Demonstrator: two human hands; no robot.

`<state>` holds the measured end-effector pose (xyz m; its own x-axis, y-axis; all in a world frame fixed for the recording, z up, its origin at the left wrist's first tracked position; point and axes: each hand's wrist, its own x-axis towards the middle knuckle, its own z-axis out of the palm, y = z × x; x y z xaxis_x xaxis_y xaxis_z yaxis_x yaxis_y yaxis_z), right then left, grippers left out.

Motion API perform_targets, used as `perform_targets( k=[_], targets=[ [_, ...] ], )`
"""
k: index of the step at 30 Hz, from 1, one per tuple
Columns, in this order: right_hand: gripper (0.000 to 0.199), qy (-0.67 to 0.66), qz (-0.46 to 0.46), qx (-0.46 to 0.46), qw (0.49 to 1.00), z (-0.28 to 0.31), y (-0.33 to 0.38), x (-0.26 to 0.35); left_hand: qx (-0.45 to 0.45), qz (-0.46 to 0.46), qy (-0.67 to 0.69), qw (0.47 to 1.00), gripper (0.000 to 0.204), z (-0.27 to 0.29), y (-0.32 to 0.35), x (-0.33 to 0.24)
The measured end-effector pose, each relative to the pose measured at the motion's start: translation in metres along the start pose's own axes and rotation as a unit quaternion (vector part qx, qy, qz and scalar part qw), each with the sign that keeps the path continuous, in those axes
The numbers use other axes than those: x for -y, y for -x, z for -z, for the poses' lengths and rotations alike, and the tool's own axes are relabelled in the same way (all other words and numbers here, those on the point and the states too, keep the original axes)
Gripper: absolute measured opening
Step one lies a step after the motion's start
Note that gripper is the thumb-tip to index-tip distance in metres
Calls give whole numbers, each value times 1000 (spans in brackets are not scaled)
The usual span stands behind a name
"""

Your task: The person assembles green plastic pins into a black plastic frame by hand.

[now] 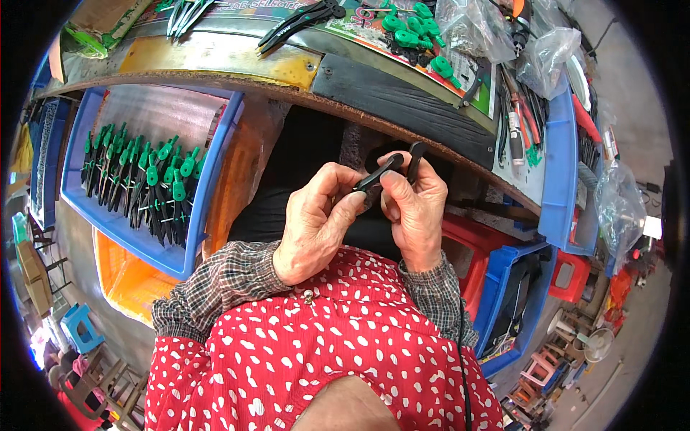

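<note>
My left hand (316, 223) and my right hand (417, 208) are close together in front of my chest, below the workbench edge. Between left thumb and fingers is pinched a slim black piece with a rounded end (381, 172), which slants up towards the right hand. My right thumb presses near its upper end. A second black end (415, 161) sticks up between the right fingers. Whether both ends belong to one part I cannot tell, as the fingers hide the middle.
A blue bin (192, 244) at left holds several black tools with green heads, above an orange crate (118, 269). On the bench (402, 108) lie loose green knobs (413, 32), black arms (298, 25), screwdrivers and plastic bags. Blue bins (496, 309) and a red stool (463, 251) stand right.
</note>
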<state>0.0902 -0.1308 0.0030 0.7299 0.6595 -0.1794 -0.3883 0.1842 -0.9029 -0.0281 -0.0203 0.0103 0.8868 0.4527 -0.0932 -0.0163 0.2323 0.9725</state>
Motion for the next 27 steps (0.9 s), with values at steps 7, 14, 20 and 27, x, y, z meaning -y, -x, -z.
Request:
perform_targets(
  k=[7,14,20,27],
  targets=[
    [26,40,-2,34,999,-2,1,5,-2,8,19,1000,13,2,0,-3],
    [25,-23,-17,74,997,2,-4,1,-3,2,-5,1000,13,2,0,-4],
    [34,51,17,24,998,4,-1,-2,-6,0,4,1000,12,2,-2,-2],
    [25,-3,2,61,998,0,1,3,-6,-5,5,1000,13,4,-1,-4]
  ],
)
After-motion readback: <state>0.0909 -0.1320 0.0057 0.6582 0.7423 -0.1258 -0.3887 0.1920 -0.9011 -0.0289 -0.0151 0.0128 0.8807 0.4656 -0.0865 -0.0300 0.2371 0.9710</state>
